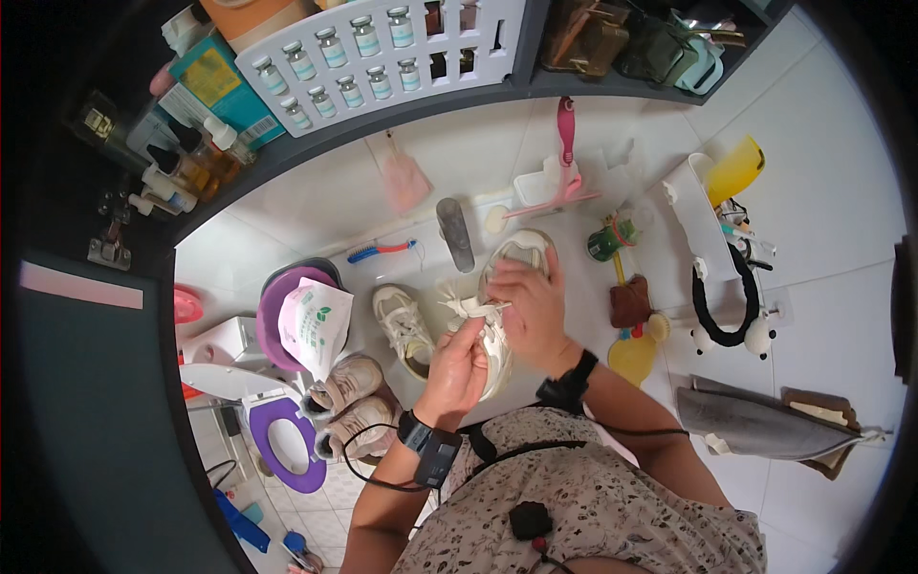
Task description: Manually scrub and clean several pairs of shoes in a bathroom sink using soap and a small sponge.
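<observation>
A white lace-up sneaker (495, 369) is tilted over the sink, its toe towards the faucet. My left hand (457, 369) grips it around the tongue and laces, thumb on top. Across the front of the shoe lies my right hand (531, 308), slightly blurred, its fingers curled over the upper; its palm side is hidden. White shoelaces (470, 308) stand up in a bunch between both hands. The matching sneaker (403, 326) rests in the white sink (574, 287) to the left, toe also towards the back.
A dark faucet (453, 233) rises behind the shoes. The blue-and-red brush (380, 250) lies on the back ledge. On the left are purple basins (269, 319) with a white packet (315, 323), and beige shoes (358, 423). A shelf edge (401, 107) overhangs the back. Cables hang from both wrists.
</observation>
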Motion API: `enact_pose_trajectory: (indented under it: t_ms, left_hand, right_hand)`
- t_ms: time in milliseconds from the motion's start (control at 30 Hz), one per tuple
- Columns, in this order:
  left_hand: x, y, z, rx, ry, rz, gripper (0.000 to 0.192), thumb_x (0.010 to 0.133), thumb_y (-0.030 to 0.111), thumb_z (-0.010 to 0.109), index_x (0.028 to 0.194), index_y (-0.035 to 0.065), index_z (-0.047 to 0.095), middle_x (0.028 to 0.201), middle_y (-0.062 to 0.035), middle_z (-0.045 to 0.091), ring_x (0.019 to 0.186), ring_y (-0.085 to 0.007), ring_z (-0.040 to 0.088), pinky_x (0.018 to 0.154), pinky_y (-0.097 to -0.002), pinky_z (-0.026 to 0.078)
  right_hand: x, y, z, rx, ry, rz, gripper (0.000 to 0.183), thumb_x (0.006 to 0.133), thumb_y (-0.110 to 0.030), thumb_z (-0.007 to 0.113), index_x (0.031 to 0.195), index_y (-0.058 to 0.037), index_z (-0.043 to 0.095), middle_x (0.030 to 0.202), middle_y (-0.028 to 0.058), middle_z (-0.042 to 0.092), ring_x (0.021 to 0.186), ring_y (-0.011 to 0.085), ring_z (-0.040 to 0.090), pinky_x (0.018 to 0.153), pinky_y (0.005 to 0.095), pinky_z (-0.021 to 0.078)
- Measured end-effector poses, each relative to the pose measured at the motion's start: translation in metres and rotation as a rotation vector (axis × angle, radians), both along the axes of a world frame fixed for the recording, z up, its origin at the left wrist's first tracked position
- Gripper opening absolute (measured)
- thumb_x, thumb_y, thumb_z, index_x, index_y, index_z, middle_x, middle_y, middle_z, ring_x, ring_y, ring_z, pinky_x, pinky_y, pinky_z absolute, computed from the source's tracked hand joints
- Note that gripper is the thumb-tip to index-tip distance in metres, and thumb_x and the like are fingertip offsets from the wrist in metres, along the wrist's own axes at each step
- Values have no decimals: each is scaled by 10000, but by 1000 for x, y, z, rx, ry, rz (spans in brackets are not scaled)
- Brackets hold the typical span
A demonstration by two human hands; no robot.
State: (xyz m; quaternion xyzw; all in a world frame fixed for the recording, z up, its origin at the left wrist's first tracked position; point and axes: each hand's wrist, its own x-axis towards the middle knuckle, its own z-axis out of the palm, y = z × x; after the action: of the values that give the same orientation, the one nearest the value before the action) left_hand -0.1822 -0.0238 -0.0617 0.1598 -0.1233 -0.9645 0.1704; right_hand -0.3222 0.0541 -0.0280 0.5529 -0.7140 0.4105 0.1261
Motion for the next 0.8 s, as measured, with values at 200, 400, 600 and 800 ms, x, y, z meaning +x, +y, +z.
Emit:
enact_pose_trajectory:
  t_ms: [200, 400, 600, 800]
  left_hand:
    - [-8, 3, 36, -377, -377, -53, 153, 892, 123, 604, 954, 4, 678, 834, 29, 643, 701, -24, 534, 604, -198, 408]
    - [8, 6, 44, -976, -462, -121, 132, 826, 74, 609, 919, -6, 658, 820, 15, 645, 741, -61, 558, 659, -240, 456]
    - [10, 4, 34, -1670, -299, 3, 101, 764, 31, 620, 856, 21, 661, 740, -46, 645, 662, -147, 592, 628, -295, 484]
    - [7, 8, 45, -1237, -421, 97, 136, 805, 23, 611, 925, 3, 672, 802, -47, 668, 728, -124, 610, 675, -275, 485]
  right_hand:
    - [-44, -3, 6, 86, 86, 65, 130, 769, -78, 541, 826, -119, 651, 918, 19, 648, 1020, 214, 608, 1059, 497, 322]
    - [-29, 9, 9, 361, -59, 310, 221, 838, -110, 523, 1009, -122, 663, 1039, 22, 657, 1061, 210, 595, 1045, 452, 372]
    - [-24, 4, 2, 470, -232, 465, 283, 905, -155, 486, 1139, -115, 639, 1141, 46, 642, 1122, 216, 569, 1051, 436, 359]
    - [-7, 13, -2, 244, -175, 163, 285, 903, -164, 429, 1070, -102, 651, 1057, 79, 654, 1113, 229, 569, 1065, 452, 333]
